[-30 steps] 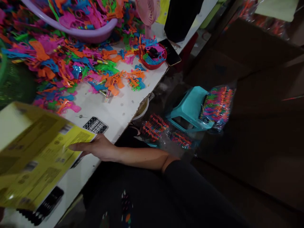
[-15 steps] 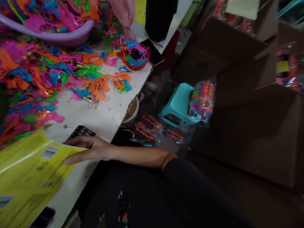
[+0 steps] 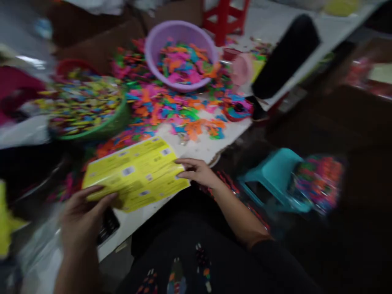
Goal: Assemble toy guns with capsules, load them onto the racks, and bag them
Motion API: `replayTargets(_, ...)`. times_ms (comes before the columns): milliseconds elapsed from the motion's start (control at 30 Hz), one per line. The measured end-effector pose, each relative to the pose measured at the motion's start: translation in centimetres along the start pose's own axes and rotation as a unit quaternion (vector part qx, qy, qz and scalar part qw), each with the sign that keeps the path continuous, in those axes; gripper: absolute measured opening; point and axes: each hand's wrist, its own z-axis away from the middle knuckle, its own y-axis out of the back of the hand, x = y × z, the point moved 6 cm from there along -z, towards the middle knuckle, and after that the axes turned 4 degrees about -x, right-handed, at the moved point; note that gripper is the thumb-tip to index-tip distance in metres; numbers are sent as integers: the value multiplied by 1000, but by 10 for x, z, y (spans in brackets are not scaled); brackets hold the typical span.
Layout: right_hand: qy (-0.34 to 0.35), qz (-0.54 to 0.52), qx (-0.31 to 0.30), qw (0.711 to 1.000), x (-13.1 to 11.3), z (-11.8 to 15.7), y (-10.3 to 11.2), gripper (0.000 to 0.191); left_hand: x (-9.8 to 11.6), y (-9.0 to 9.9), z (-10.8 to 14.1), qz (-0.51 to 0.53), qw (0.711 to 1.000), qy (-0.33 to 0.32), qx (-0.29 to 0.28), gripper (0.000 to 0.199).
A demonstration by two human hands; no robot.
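A yellow printed sheet (image 3: 137, 173) with small barcode labels is held between my two hands over the white table's front edge. My left hand (image 3: 84, 212) pinches its lower left side, thumb on top. At the sheet's right end, my right hand (image 3: 197, 173) grips the edge between thumb and fingers. Beneath the left part of the sheet a black object (image 3: 108, 226) partly shows on the table. Beyond the sheet lies a heap of small orange, pink, blue and green plastic pieces (image 3: 153, 102).
Behind the heap stands a purple basin (image 3: 150, 53) of pieces. A green basin (image 3: 122, 116) of small yellowish pieces is at left. A red bowl (image 3: 237, 118) and a black upright object (image 3: 286, 57) are at right. On the floor are a turquoise stool (image 3: 275, 175) and a bagged bundle (image 3: 320, 179).
The view has swung left, bringing my left hand and the basins into sight. The whole yellow sheet now shows, with my right hand still at its right end.
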Motion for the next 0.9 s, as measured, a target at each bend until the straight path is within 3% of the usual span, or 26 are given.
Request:
replayTargets(100, -24, -55, -63, 996, 3, -18, -17, 55, -8, 3, -4, 76, 997, 27, -13, 35)
replayTargets(233, -84, -45, -116, 989, 12, -38, -47, 53, -28, 29, 8, 109, 990, 64, 54, 35)
replayTargets(333, -94, 1, -127, 987, 16, -51, -66, 50, -42, 46, 15, 138, 983, 94, 79, 37)
replayTargets(433, -73, 89, -94, 989, 12, -64, -75, 40, -51, 55, 16, 195, 968, 134, 83, 41)
replayTargets(533, -37, 185, -74, 979, -1, -73, -76, 28, -52, 52, 13, 321, 927, 187, 41, 51)
replayTargets(667, 0, 253, -137, 958, -17, -80, -78, 20, -49, 40, 4, 462, 856, 231, -38, 53)
replayTargets(767, 13, 282, -155, 947, -27, -86, -76, 16, -56, 35, -4, 458, 855, 237, -53, 51)
replayTargets(900, 25, 310, -186, 932, -37, -91, -77, 11, -66, 36, -15, 462, 857, 228, -8, 56)
